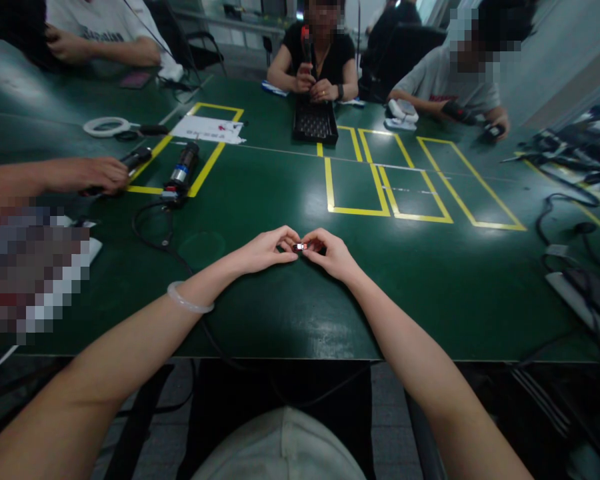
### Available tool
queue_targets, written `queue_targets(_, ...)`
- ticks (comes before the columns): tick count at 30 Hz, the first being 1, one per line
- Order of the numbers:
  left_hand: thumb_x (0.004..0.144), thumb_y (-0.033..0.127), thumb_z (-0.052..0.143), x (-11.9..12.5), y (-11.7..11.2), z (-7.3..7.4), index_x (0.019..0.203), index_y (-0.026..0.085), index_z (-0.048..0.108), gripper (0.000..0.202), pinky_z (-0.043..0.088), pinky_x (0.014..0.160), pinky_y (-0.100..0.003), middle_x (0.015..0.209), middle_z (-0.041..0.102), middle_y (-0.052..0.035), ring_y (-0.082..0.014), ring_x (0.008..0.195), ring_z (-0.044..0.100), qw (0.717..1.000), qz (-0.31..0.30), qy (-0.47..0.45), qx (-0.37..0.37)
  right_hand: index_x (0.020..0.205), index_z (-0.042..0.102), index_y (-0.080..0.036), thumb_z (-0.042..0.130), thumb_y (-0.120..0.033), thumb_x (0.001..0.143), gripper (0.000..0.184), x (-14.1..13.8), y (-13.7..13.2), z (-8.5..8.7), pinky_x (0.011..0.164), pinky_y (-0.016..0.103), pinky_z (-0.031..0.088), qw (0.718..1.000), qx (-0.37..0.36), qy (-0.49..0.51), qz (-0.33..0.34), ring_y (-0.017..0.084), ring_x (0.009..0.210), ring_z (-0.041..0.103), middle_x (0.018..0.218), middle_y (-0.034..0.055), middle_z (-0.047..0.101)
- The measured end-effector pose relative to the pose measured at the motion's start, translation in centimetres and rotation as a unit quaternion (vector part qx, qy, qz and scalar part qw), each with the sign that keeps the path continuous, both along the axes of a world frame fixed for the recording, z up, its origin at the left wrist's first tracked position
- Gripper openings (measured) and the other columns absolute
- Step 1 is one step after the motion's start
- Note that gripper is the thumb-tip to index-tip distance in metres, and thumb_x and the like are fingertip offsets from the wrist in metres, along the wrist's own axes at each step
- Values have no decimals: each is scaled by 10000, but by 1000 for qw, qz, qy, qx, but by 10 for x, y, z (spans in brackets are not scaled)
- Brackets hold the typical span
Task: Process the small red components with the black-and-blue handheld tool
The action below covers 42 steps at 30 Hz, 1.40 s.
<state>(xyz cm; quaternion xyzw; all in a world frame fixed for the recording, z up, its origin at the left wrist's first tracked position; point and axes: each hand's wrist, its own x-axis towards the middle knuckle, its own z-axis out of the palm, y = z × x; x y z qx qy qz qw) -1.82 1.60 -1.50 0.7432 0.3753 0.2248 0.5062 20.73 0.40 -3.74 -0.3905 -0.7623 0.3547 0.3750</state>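
My left hand (267, 250) and my right hand (330, 253) meet over the middle of the dark green table (290, 193). Both are closed, fingertips pinched together on one small dark part (300, 247) with a shiny, reddish spot. The part is tiny and half hidden by my fingers, so I cannot name it. A pale bangle (189, 301) sits on my left wrist. Both forearms reach in from the near table edge.
Yellow tape rectangles (390, 187) mark the table beyond my hands. A black tray (315, 121) sits in front of a person across the table. At left lie a black cylindrical tool (183, 170), a cable (153, 230), a paper sheet (207, 129) and another person's hand (93, 175). Cables and devices (580, 280) crowd the right edge.
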Motion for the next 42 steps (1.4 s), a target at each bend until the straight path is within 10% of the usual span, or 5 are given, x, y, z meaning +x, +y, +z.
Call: queue_targets(42,932,403,585,1,-2,5,1050,139,610,290,485,722,-272,886,681,-51,-161,782,637,997,20,44,67,1000,589,-207,689,-329,854,215,-3,-2,-1,754,294,511,996,-64,45,31,133,758,633,882,7,702)
